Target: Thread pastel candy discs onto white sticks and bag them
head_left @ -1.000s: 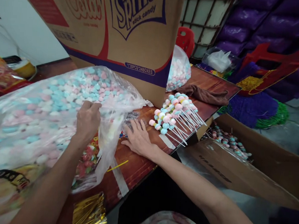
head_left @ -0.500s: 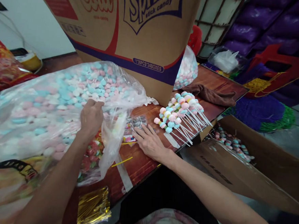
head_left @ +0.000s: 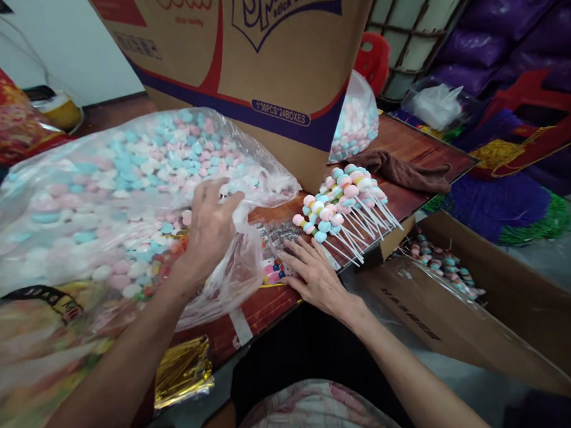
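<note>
My left hand (head_left: 210, 228) is at the mouth of a large clear plastic bag (head_left: 136, 184) full of pink, white and blue marshmallows. Its fingers are apart and bent over the bag's loose edge, with no object visible in them. My right hand (head_left: 317, 276) lies with fingers spread on some printed clear wrappers (head_left: 272, 268) near the table's front edge. Just beyond it is a pile of marshmallow sticks (head_left: 348, 199), their white sticks pointing toward the edge. Red and green candies show faintly through the plastic below my left hand.
A tall printed carton (head_left: 257, 62) stands behind the bag. Gold foil strips (head_left: 185, 371) lie at the table's front edge. To the right, an open cardboard box (head_left: 425, 308) holds wrapped sticks. A brown cloth (head_left: 401, 170) and a second marshmallow bag (head_left: 355, 118) are farther back.
My left hand has moved right and loosened from a closed grip, and the bag's edge has shifted right, covering the yellow strips. My right hand has slid slightly right along with the wrappers.
</note>
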`<action>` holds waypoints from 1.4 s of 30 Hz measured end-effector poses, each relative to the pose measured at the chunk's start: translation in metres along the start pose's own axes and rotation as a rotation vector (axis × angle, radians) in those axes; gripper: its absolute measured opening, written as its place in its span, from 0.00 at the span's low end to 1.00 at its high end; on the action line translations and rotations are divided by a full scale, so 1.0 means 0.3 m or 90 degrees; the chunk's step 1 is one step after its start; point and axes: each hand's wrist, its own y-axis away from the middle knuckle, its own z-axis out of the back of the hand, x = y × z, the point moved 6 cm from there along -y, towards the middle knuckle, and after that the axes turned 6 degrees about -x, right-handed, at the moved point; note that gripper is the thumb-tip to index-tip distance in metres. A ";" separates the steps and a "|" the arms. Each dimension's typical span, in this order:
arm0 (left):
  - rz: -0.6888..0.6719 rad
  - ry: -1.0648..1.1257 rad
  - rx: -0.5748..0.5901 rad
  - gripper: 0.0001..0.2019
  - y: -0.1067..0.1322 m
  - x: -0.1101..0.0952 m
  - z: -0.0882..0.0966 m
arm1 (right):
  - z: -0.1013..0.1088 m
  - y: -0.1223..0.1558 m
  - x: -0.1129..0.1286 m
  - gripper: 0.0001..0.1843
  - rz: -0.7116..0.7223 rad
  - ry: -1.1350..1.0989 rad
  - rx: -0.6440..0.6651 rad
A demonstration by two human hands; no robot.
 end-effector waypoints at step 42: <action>0.463 0.627 0.303 0.09 0.200 -0.279 -0.266 | 0.160 0.169 -0.030 0.13 -0.272 -0.094 -0.380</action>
